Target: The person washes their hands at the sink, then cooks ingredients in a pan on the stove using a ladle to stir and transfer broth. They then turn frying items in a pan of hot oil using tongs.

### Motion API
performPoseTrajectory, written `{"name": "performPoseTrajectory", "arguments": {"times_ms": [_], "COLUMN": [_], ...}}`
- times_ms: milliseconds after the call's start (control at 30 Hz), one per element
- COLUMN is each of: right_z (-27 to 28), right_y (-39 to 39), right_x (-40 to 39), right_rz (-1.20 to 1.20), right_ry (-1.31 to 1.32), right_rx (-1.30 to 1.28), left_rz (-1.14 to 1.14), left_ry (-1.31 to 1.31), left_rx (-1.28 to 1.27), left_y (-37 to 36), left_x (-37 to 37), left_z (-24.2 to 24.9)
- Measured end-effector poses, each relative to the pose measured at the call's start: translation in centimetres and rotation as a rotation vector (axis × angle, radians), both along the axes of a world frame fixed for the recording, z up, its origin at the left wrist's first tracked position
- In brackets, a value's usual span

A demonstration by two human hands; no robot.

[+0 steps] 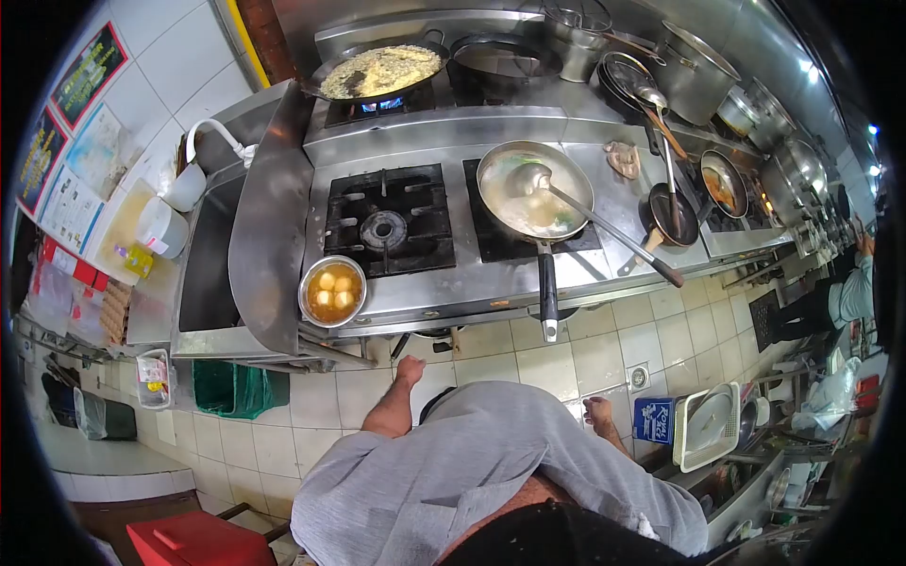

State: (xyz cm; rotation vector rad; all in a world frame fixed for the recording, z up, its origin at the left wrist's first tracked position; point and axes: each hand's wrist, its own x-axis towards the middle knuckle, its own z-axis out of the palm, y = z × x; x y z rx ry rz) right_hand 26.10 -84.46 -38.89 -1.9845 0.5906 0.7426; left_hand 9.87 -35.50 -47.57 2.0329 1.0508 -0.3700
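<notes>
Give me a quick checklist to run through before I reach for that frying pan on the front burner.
1. Left hand free: ok, open and holding nothing, near the stove edge.
2. Right hand free: ok, nothing in it, down by the hip.
3. Frying pan handle reachable: ok, it sticks out over the front edge.
4. Ladle secure: not ok, it rests loose in the pan, handle overhanging.
5. Flame under the pan: cannot tell, the pan hides it.
6. Bowl of eggs clear of the pan: ok, it sits apart at the left front corner.

Empty hands (410,368) below stove (453,283)
</notes>
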Motion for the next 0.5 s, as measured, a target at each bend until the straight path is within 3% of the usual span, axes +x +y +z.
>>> {"name": "performPoseTrajectory", "arguments": {"times_ms": [67,133,167,233,367,500], "right_z": [-0.2,0.3,0.4,0.2,0.4,0.7], "right_y": [-0.3,-0.3,-0.4,-0.9,-1.5,-1.5], "right_x": [-0.6,-1.2,-1.5,-1.8,-2.4,-3.0], "right_rz": [-0.011,-0.015,-0.015,-0.04,-0.089,-0.114], "right_ry": [0.033,0.039,0.045,0.054,0.064,0.047], "right_rx": [0.009,0.007,0.007,0.035,0.059,0.042], "left_rz": [-0.019,-0.271,-0.274,0.251,0.34,0.239], "left_ry": [-0.032,-0.243,-0.245,-0.202,-0.322,-0.169], "left_rx": [0.028,0.216,0.213,-0.224,-0.224,-0.225], "left_y": [0.4,1.9,1.6,0.7,-0.3,0.2], "left_x": [0.6,1.0,1.4,2.9,3.6,3.3], "left_z": [-0.8,-6.5,-5.7,-1.6,1.4,-0.8]}}
